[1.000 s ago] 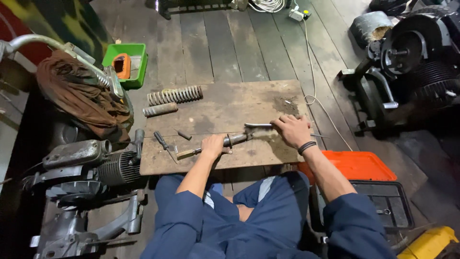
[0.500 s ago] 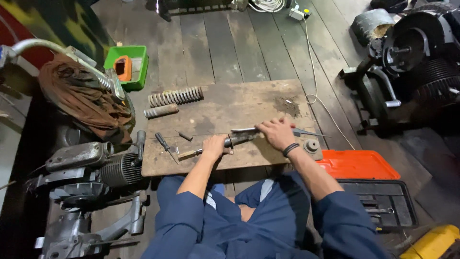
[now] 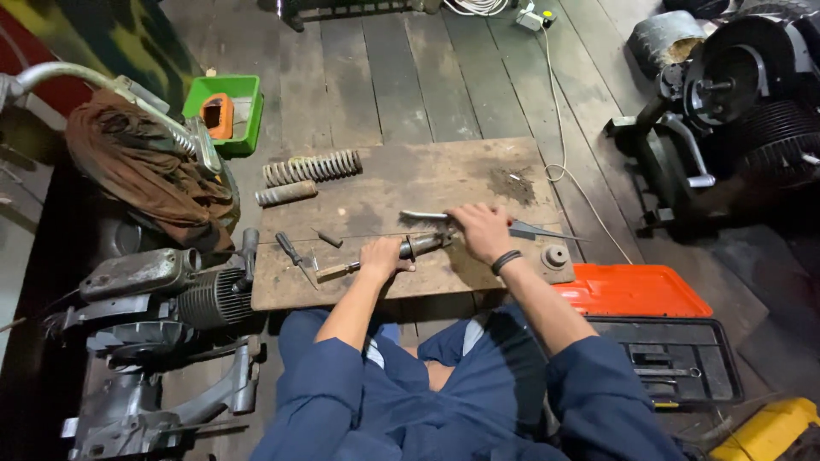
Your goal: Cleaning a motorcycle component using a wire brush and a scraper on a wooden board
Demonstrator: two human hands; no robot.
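I sit at a low wooden board (image 3: pixel 384 183) laid on the floor. My left hand (image 3: pixel 382 257) grips a long metal rod-like part (image 3: pixel 423 244) that lies along the board's front edge. My right hand (image 3: pixel 478 230) rests over the right end of that part and holds a thin grey metal tool (image 3: pixel 534 231) whose pointed tip sticks out to the right. A small round metal piece (image 3: pixel 556 256) lies on the board just right of my right wrist.
A coil spring (image 3: pixel 312 167) and a short ribbed tube (image 3: pixel 286 194) lie at the board's back left; a screwdriver (image 3: pixel 295 256) lies front left. An engine (image 3: pixel 171 290) stands left, an open orange toolbox (image 3: pixel 636 294) right, a green tray (image 3: pixel 229 111) behind, machinery (image 3: pixel 743 94) far right.
My right hand has slid left along the board with the grey tool, uncovering the small round metal piece. My left hand has stayed on the rod-like part.
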